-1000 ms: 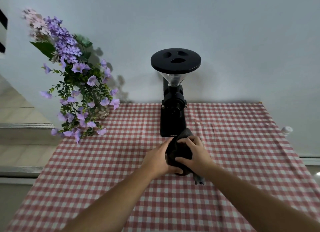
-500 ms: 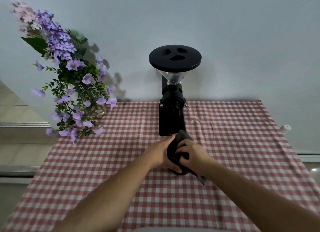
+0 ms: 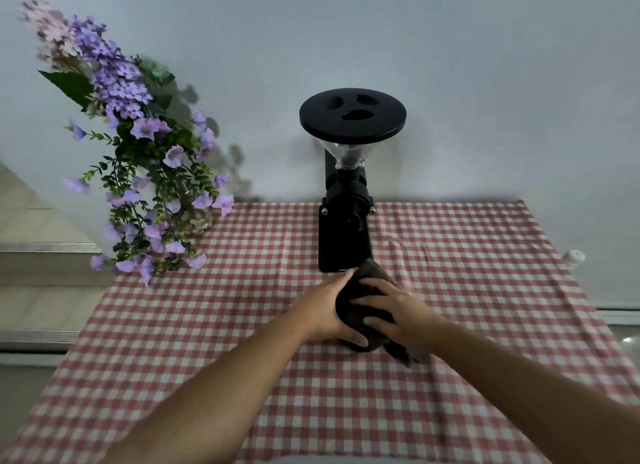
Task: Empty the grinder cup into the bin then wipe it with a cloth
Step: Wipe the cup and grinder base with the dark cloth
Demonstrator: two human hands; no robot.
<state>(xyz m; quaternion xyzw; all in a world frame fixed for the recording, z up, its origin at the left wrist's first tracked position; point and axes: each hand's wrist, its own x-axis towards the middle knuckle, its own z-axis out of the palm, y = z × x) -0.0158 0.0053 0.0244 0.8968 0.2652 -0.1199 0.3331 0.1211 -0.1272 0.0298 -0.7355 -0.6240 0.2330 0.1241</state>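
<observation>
The dark grinder cup (image 3: 363, 346) stands on the checked tablecloth just in front of the black coffee grinder (image 3: 346, 200). A dark grey cloth (image 3: 360, 301) is draped over the cup and hides most of it; a corner of the cloth trails to the right on the table. My left hand (image 3: 327, 308) clasps the cup's left side. My right hand (image 3: 391, 308) presses the cloth onto the cup from the right and above. No bin is in view.
A vase of purple flowers (image 3: 138, 173) stands at the table's back left corner. The red-and-white checked tablecloth (image 3: 207, 325) covers the table against a pale wall. A small white object (image 3: 573, 257) sits beyond the right edge. Steps lie to the left.
Both hands stay on the cup and cloth. The right hand's fingers have shifted a little over the cloth. The camera view has moved slightly.
</observation>
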